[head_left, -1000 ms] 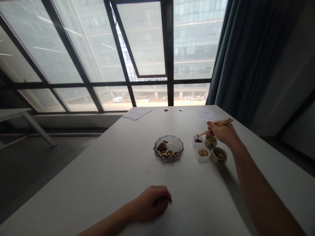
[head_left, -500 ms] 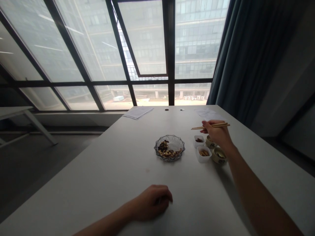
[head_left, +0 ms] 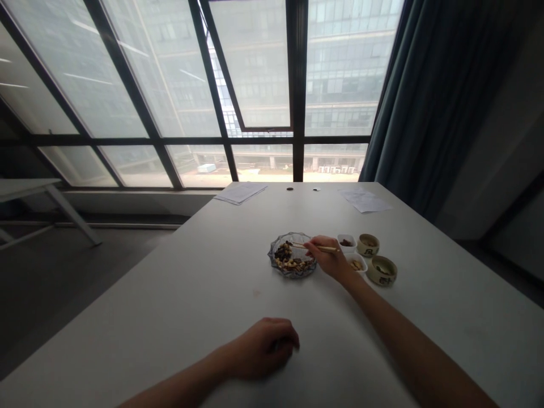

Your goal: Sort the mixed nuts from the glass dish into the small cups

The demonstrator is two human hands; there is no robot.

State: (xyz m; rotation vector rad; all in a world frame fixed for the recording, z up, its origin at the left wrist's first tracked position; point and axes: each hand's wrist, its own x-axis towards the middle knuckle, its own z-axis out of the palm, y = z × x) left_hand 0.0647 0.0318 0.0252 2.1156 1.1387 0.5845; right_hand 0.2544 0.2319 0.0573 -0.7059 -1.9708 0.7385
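My right hand (head_left: 329,258) grips wooden chopsticks (head_left: 325,248), whose tips are over a scalloped glass bowl (head_left: 293,274) of mixed nuts and dark dried pieces. Whether the tips pinch anything is too small to tell. Right of the bowl stand two white plastic cups, the far one (head_left: 347,243) with dark pieces and the near one (head_left: 357,264) with lighter pieces, partly behind my hand. Two beige pots, one far (head_left: 368,245) and one near (head_left: 382,271), stand beside them. My left hand (head_left: 267,348) rests on the table nearer to me, fingers curled with nothing visible in them.
The white table (head_left: 204,306) carries paper sheets at its far left (head_left: 241,193) and far right (head_left: 365,200). Two small round items lie near its far edge. Beyond are windows and a blue curtain (head_left: 412,113); another table (head_left: 25,187) stands at the left.
My right hand has moved left and slightly nearer, bringing the chopsticks from above the cups and pots to the glass bowl. Both pots now show fully. My left hand stays in place.
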